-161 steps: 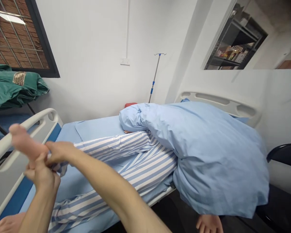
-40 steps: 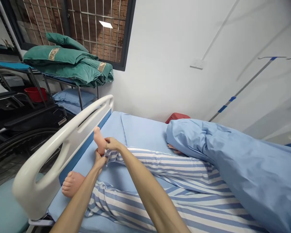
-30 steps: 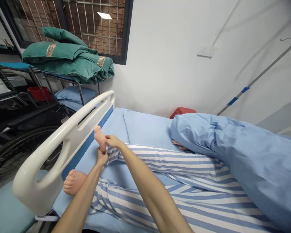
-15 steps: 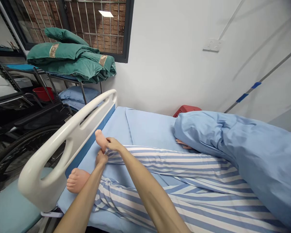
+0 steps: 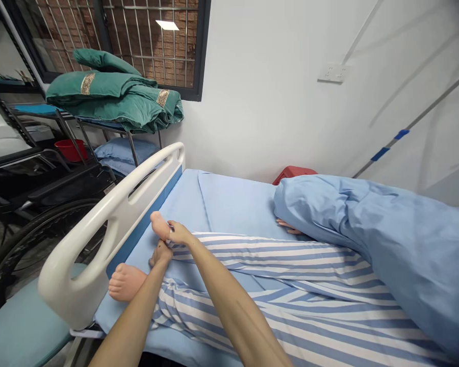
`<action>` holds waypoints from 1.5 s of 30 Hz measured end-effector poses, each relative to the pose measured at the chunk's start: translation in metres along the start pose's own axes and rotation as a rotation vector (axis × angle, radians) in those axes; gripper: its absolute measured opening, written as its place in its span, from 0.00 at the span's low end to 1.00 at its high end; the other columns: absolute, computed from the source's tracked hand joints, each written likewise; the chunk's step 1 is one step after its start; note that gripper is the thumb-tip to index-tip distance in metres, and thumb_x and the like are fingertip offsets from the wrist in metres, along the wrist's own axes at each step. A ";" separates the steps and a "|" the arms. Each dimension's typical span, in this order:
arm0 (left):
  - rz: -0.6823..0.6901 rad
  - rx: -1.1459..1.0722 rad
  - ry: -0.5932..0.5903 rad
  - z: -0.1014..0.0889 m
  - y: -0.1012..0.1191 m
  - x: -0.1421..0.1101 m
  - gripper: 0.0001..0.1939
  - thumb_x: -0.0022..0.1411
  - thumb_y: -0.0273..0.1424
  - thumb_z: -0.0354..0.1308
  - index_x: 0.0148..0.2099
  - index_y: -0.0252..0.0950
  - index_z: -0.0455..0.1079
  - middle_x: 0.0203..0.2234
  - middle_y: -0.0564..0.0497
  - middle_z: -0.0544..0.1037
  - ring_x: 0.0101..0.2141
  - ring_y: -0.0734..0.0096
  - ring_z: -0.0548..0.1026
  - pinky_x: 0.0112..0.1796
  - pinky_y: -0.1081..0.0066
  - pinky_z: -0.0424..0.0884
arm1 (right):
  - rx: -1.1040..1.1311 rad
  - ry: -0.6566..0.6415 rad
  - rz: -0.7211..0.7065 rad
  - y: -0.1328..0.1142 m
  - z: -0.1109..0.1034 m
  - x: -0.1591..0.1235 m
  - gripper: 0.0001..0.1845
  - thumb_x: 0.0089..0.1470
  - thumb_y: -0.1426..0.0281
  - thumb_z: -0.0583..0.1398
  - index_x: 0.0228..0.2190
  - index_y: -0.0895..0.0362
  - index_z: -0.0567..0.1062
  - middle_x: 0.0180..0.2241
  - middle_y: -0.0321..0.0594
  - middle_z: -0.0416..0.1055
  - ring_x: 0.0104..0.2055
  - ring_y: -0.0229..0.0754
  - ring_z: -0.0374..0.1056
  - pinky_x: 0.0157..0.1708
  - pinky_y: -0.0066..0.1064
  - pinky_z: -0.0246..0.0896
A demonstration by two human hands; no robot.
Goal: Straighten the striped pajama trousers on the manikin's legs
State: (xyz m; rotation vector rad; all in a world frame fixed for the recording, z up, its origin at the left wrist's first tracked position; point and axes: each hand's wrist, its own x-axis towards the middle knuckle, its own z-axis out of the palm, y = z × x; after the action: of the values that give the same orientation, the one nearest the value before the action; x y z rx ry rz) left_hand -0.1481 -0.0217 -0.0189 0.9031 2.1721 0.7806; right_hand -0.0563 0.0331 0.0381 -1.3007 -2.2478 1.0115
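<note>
Two smooth, manikin-like feet stick out of blue-and-white striped trousers (image 5: pixel 260 248) on the bed. At the far foot (image 5: pixel 159 225), my right hand (image 5: pixel 179 233) is closed on the trouser cuff by the ankle, fingers over its far side. My left hand (image 5: pixel 160 253) is closed at the near, lower side of the same cuff, its fingertips partly hidden. The near foot (image 5: pixel 127 282) lies toes up beside my left forearm, which covers part of its ankle.
A white bed end board (image 5: pixel 117 204) rises just beyond the feet. A blue quilt (image 5: pixel 340 219) covers the upper body, with fingers (image 5: pixel 288 227) showing under its edge. A wheelchair (image 5: pixel 42 219) stands left of the bed. Folded green bedding (image 5: pixel 115 94) rests by the window.
The view has shifted slightly. My right hand has moved a little at the ankle, and a pale bit of the cuff now shows by its fingers. My left hand stays below the ankle.
</note>
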 end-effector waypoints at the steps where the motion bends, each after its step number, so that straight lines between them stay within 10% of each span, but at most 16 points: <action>1: 0.006 0.009 -0.008 -0.002 0.002 -0.003 0.19 0.41 0.29 0.59 0.39 0.38 0.63 0.34 0.41 0.73 0.42 0.46 0.69 0.40 0.52 0.59 | -0.027 0.027 -0.007 -0.003 -0.002 -0.005 0.31 0.41 0.65 0.58 0.49 0.61 0.63 0.47 0.47 0.65 0.47 0.48 0.62 0.42 0.33 0.57; 9: 0.303 -0.146 0.030 -0.035 0.005 -0.050 0.32 0.46 0.29 0.54 0.55 0.33 0.51 0.48 0.37 0.67 0.50 0.55 0.65 0.48 0.59 0.59 | -0.061 0.336 -0.075 -0.025 0.011 -0.085 0.21 0.46 0.73 0.53 0.45 0.59 0.65 0.44 0.44 0.67 0.47 0.42 0.61 0.47 0.33 0.53; 13: 0.491 -0.482 -0.060 -0.066 -0.046 -0.093 0.20 0.49 0.32 0.51 0.47 0.36 0.62 0.37 0.46 0.74 0.40 0.65 0.73 0.44 0.64 0.67 | -0.053 0.205 -0.143 -0.034 0.035 -0.129 0.19 0.46 0.71 0.54 0.43 0.56 0.66 0.42 0.41 0.69 0.45 0.43 0.63 0.45 0.33 0.56; 17: 0.252 -0.551 0.145 -0.078 -0.120 -0.115 0.17 0.43 0.37 0.56 0.37 0.34 0.66 0.31 0.47 0.75 0.35 0.61 0.74 0.39 0.61 0.69 | -0.158 0.039 -0.104 -0.044 0.055 -0.150 0.29 0.41 0.61 0.58 0.47 0.57 0.63 0.45 0.46 0.67 0.47 0.50 0.63 0.42 0.36 0.58; 21: 0.164 -0.591 0.008 -0.059 -0.159 -0.111 0.26 0.38 0.34 0.58 0.43 0.32 0.62 0.36 0.42 0.74 0.36 0.60 0.75 0.37 0.63 0.71 | -0.275 -0.152 0.000 -0.049 0.071 -0.146 0.38 0.30 0.57 0.63 0.45 0.58 0.63 0.40 0.47 0.70 0.40 0.53 0.68 0.33 0.36 0.61; 27: 0.241 -0.351 -0.073 -0.041 -0.159 -0.108 0.30 0.40 0.35 0.56 0.48 0.32 0.59 0.33 0.44 0.77 0.38 0.59 0.74 0.41 0.64 0.69 | -0.376 -0.095 0.104 -0.055 0.090 -0.134 0.38 0.29 0.60 0.64 0.44 0.58 0.62 0.40 0.48 0.70 0.39 0.55 0.69 0.33 0.38 0.62; 37: 0.414 -0.142 -0.137 -0.104 -0.162 -0.082 0.12 0.46 0.38 0.49 0.25 0.36 0.68 0.20 0.54 0.73 0.28 0.66 0.70 0.32 0.71 0.65 | -0.510 -0.094 0.009 -0.063 0.079 -0.140 0.45 0.26 0.57 0.66 0.47 0.60 0.61 0.42 0.54 0.68 0.42 0.57 0.66 0.37 0.45 0.62; 45: 0.398 -0.249 -0.204 -0.094 -0.160 -0.082 0.11 0.45 0.38 0.49 0.22 0.36 0.64 0.17 0.55 0.68 0.25 0.70 0.67 0.29 0.73 0.63 | -0.469 -0.043 0.240 -0.064 0.105 -0.122 0.40 0.23 0.58 0.66 0.42 0.60 0.65 0.39 0.52 0.71 0.39 0.56 0.69 0.34 0.41 0.64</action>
State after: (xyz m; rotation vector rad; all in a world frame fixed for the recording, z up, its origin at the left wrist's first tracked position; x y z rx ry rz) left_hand -0.2332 -0.2035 -0.0487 1.2410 1.6946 1.0704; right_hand -0.0957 -0.1348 0.0194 -1.7884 -2.5003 0.6000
